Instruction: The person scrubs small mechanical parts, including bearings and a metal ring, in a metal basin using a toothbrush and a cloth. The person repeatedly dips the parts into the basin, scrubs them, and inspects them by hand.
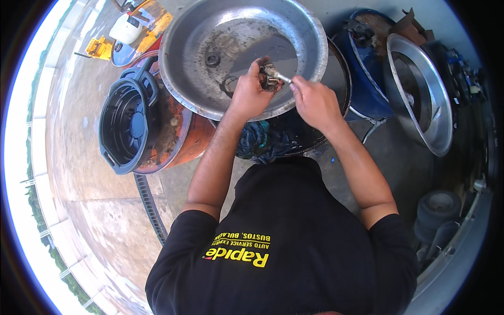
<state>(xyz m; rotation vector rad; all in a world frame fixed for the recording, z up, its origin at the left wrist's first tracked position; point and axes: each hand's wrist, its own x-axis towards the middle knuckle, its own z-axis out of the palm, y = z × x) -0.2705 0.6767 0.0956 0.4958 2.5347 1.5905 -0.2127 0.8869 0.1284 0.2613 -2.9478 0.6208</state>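
Over the near half of a wide metal basin (178, 68), my left hand (251, 94) is closed round a small greasy metal part (270, 82) with shiny round ends. Dark grime coats its fingertips. My right hand (316, 102) grips the pale handle of what looks like a small brush (282, 77), its head against the metal part. Dark, thin liquid (273, 50) pools in the basin. A black ring (212, 60) lies on the basin's bottom, and another dark ring (228, 85) is partly hidden behind my left hand.
Under the basin stands a dark drum, with a blue-black rag (257, 139) at its near edge. A drain pan (126, 126) rests on an orange drum (184, 134) at left. To the right are a blue drum (362, 79), a tilted metal basin (438, 105) and a tyre (438, 210).
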